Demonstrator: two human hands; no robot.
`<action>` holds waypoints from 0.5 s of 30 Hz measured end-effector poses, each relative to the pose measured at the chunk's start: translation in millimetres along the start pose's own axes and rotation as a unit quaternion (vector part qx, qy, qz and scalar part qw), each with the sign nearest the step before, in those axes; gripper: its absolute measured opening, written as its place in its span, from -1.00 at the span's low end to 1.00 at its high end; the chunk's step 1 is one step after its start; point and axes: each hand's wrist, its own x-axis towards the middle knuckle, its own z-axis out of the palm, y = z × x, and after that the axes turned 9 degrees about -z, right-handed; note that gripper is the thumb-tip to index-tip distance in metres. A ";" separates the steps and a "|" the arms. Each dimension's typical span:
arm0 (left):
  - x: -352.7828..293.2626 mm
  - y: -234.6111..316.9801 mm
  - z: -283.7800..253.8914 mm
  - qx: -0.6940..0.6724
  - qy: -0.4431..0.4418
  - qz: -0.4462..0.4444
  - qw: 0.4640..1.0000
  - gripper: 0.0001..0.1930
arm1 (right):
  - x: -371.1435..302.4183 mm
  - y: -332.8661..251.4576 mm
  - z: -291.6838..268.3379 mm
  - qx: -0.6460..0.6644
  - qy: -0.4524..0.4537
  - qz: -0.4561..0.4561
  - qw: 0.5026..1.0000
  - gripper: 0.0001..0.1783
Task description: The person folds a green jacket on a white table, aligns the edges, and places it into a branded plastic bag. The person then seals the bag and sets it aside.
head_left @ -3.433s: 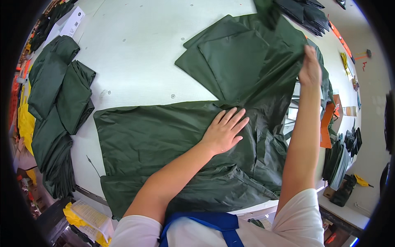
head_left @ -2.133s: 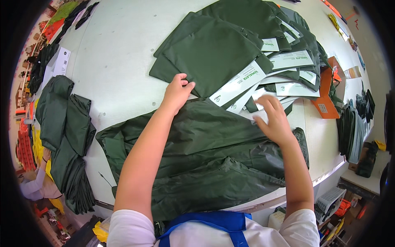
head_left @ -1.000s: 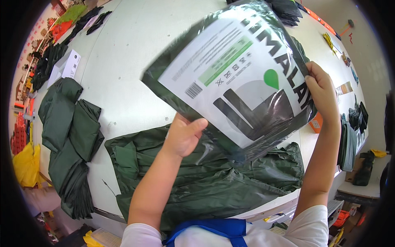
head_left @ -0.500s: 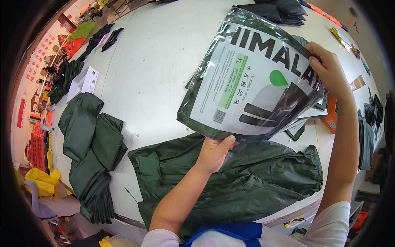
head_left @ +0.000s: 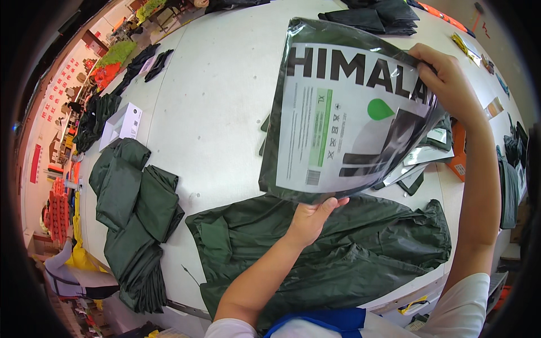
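Note:
Between my two hands I hold up a clear plastic bag (head_left: 304,129) packed with dark green fabric behind a printed white insert. My left hand (head_left: 315,219) grips its lower edge, thumb in front. At the upper right edge, my right hand (head_left: 442,73) has its fingers closed on the bag. Below it, spread over the near part of the table, lies a dark green waterproof garment (head_left: 338,253), partly covered by my left forearm.
Folded dark green garments (head_left: 127,208) are piled at the left, beside an open white box (head_left: 123,124). More packed bags (head_left: 414,163) lie behind the held one, next to an orange box (head_left: 459,155). Black folded items (head_left: 377,18) sit at the far edge of the white table (head_left: 197,112).
The bag has turned slightly and its front now faces me more squarely. Both hands keep their grip on it. The whole view has shifted a little.

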 end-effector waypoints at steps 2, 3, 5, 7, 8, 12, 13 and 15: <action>5.2 4.9 -1.8 0.054 0.051 -0.024 0.997 -0.61 | 4.3 20.2 4.2 -0.038 0.004 -0.030 0.999 -0.75; 11.1 8.6 -4.1 0.077 0.074 -0.040 0.993 -0.58 | 11.8 40.9 10.8 -0.112 0.052 -0.099 0.987 -0.72; 31.9 7.9 -22.1 0.232 0.113 -0.056 0.964 -0.53 | 7.1 108.5 8.7 -0.195 -0.003 -0.014 0.981 -0.63; 38.8 9.6 -49.5 0.516 0.173 -0.042 0.838 -0.54 | 7.8 38.6 25.9 -0.354 -0.030 0.103 0.929 -0.50; 42.8 7.1 -57.6 0.604 0.177 -0.026 0.776 -0.56 | -8.8 47.7 32.5 -0.331 0.011 0.079 0.940 -0.54; 50.6 -6.3 -49.7 0.741 0.153 -0.083 0.649 -0.65 | -141.9 11.1 91.8 -0.077 -0.096 0.018 0.992 -0.42; 55.3 -10.8 -44.2 0.769 0.136 -0.115 0.614 -0.64 | -178.0 -1.5 97.1 -0.026 -0.175 0.016 0.984 -0.36; 70.6 -18.0 -45.1 0.771 0.138 -0.168 0.599 -0.66 | -242.1 -7.9 94.1 -0.013 -0.231 0.079 0.970 -0.28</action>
